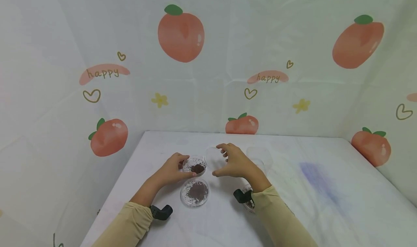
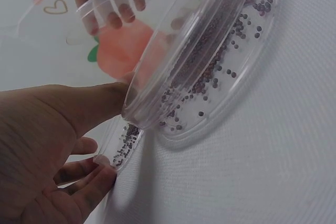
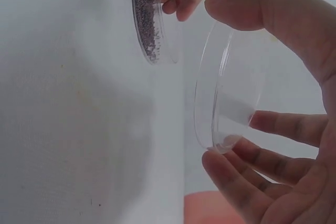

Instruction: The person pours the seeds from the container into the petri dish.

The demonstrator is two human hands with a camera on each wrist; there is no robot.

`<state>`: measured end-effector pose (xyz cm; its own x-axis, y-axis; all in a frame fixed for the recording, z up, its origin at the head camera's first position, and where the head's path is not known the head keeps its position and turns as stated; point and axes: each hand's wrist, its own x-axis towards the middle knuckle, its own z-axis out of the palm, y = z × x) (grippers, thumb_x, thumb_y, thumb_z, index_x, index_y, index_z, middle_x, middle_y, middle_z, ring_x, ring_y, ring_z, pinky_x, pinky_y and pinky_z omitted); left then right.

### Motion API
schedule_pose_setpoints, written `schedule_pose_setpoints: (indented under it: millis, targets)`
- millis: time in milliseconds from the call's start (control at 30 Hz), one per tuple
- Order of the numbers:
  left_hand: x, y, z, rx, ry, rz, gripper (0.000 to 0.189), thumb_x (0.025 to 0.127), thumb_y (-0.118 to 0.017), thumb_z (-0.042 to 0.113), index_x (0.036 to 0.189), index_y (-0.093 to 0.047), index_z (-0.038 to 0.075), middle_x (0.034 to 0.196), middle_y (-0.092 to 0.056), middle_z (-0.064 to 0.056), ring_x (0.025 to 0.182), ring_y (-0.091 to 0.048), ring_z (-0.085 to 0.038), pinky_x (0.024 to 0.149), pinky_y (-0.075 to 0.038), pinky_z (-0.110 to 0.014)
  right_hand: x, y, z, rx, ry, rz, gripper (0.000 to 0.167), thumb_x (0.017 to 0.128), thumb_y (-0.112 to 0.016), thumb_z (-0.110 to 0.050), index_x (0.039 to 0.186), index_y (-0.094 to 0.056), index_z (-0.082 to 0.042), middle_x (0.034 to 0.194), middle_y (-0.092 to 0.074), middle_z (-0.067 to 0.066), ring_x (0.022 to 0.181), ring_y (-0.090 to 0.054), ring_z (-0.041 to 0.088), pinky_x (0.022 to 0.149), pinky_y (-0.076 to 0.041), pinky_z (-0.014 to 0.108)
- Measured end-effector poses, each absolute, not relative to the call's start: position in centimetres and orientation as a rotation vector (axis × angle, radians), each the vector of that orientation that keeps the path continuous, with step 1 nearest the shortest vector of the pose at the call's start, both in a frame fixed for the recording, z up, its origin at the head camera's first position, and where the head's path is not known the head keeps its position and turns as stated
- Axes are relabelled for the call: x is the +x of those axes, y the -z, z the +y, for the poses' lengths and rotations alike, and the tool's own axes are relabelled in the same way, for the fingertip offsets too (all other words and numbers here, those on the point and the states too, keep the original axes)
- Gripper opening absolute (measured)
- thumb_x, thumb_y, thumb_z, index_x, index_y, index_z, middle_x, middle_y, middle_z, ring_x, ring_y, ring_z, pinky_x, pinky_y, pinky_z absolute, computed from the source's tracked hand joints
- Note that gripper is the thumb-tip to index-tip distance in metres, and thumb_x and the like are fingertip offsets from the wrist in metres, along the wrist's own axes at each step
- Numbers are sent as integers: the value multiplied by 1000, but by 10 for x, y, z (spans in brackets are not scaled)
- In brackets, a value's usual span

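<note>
My left hand [image 1: 170,170] grips a round clear petri dish [image 1: 196,167] holding small dark grains, fingers at its far edge and thumb at the near one. In the left wrist view, my left fingers pinch the rim of that dish [image 2: 126,144]. Just to the right, my right hand [image 1: 236,162] holds a clear petri dish lid [image 3: 210,90] above the table, tilted on edge between thumb and fingertips. Nearer to me, a second petri dish [image 1: 195,192] of dark grains stands on the table, large in the left wrist view.
Beneath my right wrist is another dish with dark grains [image 1: 249,204], partly hidden by the black wrist camera [image 1: 242,195]. Clear, nearly invisible round pieces [image 1: 259,154] lie beyond my right hand. A white cloth covers the table [image 1: 325,153], with a purple smudge at right.
</note>
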<state>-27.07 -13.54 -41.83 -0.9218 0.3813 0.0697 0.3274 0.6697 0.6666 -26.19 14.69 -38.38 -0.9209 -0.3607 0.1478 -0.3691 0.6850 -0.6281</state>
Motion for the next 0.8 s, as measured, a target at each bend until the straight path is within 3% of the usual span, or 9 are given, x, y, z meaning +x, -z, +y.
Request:
schedule_pose_setpoints:
  millis: [800]
  targets:
    - [-269,417,-137,622,-1114,2800,82,85,-91,35,146,-57,-8,128,-61,-19,122,-65,-41,108,-54,-55,-263,388,142,573,-960,-2925,91,69,-96,-37,144,-61,1,127,-65,16,113,-64,30,94,-58,44]
